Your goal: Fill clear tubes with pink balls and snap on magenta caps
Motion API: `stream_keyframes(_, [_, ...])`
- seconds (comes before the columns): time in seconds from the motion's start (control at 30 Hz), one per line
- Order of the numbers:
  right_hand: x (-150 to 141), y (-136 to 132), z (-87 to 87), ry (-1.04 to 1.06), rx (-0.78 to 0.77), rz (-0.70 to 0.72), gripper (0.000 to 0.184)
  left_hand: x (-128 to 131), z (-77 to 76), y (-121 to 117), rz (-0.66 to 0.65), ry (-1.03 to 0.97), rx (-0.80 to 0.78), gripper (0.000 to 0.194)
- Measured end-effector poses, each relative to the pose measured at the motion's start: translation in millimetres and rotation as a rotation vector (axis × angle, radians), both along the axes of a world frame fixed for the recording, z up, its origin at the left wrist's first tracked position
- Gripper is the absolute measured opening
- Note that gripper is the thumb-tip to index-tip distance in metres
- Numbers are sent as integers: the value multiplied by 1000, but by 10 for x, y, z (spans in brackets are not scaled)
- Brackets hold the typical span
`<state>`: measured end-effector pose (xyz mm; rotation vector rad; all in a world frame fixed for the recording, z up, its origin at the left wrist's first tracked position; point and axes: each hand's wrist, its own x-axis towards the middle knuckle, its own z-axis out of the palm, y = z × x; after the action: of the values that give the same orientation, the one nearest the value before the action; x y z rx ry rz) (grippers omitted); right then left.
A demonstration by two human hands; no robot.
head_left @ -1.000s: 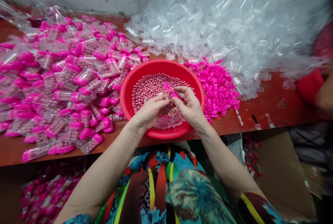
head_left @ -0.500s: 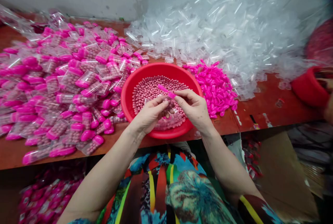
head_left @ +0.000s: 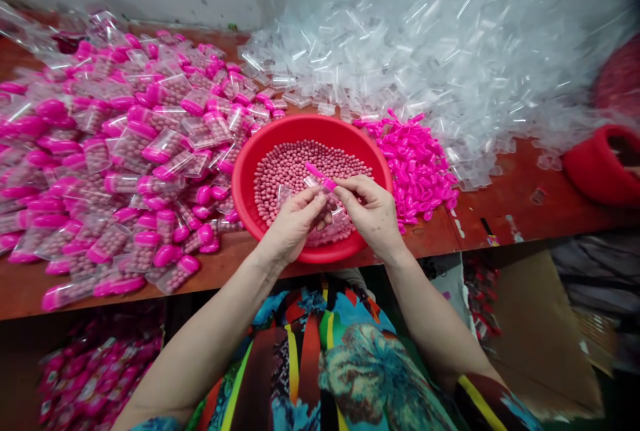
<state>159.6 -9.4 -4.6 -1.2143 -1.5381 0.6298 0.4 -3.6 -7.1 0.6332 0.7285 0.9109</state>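
Above a red basin (head_left: 240, 181) of small pink beads (head_left: 283, 164), my two hands meet. My left hand (head_left: 300, 221) is closed around a small clear container, mostly hidden by the fingers, with pink beads showing in it. My right hand (head_left: 367, 207) pinches a bright pink cap (head_left: 329, 183) with its flap (head_left: 313, 169) standing open, at the container's top end. Whether the cap is fully seated I cannot tell. More clear containers lie on the beads in the basin.
Bead-filled containers with pink caps (head_left: 165, 144) are heaped at the left. Loose pink caps (head_left: 420, 164) lie right of the basin, with clear empty containers (head_left: 400, 51) piled behind. A red bowl (head_left: 595, 167) stands far right, near the table edge (head_left: 530, 237).
The hands stay together over the basin, holding the container and cap with little movement. The view has shifted slightly.
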Motion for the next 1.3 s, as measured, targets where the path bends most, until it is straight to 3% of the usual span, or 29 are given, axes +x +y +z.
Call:
stream_keyframes(0.23, [116,-10,13,-9,-63,88,11,-21,-28,39,-25,-45,-43,24])
stream_keyframes(0.53, [-3,-15,-23,132,-126,48,8,-11,11,-6,-15,-9,-18,25])
stream_keyframes(0.9, [-4,-44,-63,-114,101,85,16,5,-27,-32,42,83,23,34])
stream_keyframes(1.2, [-106,-231,-4,-156,37,24,23,21,3,-43,141,125,11,34])
stream_keyframes(1.3, [-29,-105,69,-17,-110,61,26,19,31,-55,54,113,37,32])
